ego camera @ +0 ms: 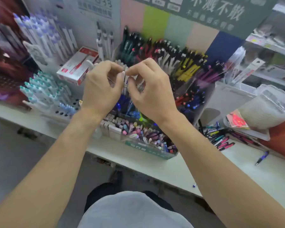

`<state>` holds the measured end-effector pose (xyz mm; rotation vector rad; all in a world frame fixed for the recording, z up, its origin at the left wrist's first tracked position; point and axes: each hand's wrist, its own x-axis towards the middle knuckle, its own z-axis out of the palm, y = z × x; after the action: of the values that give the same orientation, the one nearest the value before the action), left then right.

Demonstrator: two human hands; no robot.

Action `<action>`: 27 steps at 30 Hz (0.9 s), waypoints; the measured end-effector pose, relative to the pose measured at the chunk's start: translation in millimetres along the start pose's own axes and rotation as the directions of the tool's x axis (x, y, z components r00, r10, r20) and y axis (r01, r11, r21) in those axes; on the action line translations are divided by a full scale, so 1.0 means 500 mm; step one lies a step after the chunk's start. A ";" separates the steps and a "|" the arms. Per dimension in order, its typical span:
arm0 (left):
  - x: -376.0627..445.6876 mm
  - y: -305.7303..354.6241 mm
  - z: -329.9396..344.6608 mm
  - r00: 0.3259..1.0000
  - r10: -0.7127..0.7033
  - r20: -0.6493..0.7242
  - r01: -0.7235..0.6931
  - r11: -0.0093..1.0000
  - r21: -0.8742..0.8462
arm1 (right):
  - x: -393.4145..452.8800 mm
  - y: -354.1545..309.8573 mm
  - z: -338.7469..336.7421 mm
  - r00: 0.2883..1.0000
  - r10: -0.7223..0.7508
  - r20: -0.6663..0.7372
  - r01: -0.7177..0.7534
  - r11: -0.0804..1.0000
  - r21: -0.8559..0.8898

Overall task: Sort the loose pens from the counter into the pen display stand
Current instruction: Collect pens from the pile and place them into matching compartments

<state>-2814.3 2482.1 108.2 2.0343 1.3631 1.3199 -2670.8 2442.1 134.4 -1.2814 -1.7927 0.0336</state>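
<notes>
One white pen (125, 79) is standing nearly upright between our hands, long axis vertical, top toward the stand's back. We are pinching its top with the left hand (102, 89) and right hand (152, 94), both grips curled, over the pen display stand (148, 150). Loose pens (219, 137) are lying toward the worktop's (237, 171) right edge.

White surface (155, 168) over grey floor (15, 162). Back panel (156, 25) striped pink, green, mint, beige, blue. Shelves (273, 46) at right, blurred; even light.
</notes>
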 end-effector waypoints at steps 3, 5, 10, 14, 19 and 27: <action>-0.161 0.001 -0.039 0.988 -0.108 0.107 0.108 0.994 0.008 | -0.120 -0.038 0.005 0.973 0.021 0.230 -0.036 0.997 0.064; -0.284 -0.024 -0.058 0.949 -0.249 0.192 0.244 0.968 0.051 | -0.208 -0.056 0.021 0.873 0.022 0.487 -0.048 0.998 0.040; -0.601 -0.167 -0.079 0.660 -0.681 0.318 0.613 0.733 0.296 | -0.430 -0.074 0.126 0.391 0.137 0.910 -0.089 0.990 -0.111; -0.845 -0.306 -0.089 0.359 -0.880 0.312 0.801 0.462 0.381 | -0.616 -0.051 0.277 0.120 0.228 0.966 -0.128 0.969 -0.212; -1.102 -0.519 -0.065 0.135 -0.956 0.259 0.881 0.235 0.411 | -0.855 0.036 0.528 -0.047 0.357 0.933 -0.190 0.914 -0.359; -1.437 -0.914 0.099 0.003 -0.974 0.225 0.926 0.088 0.367 | -1.237 0.277 0.975 -0.020 0.451 0.892 -0.118 0.885 -0.450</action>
<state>-3084.8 2088.6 -598.5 0.7086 1.9640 0.0683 -2861.8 2251.9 -618.6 -2.0846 -2.6522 1.3892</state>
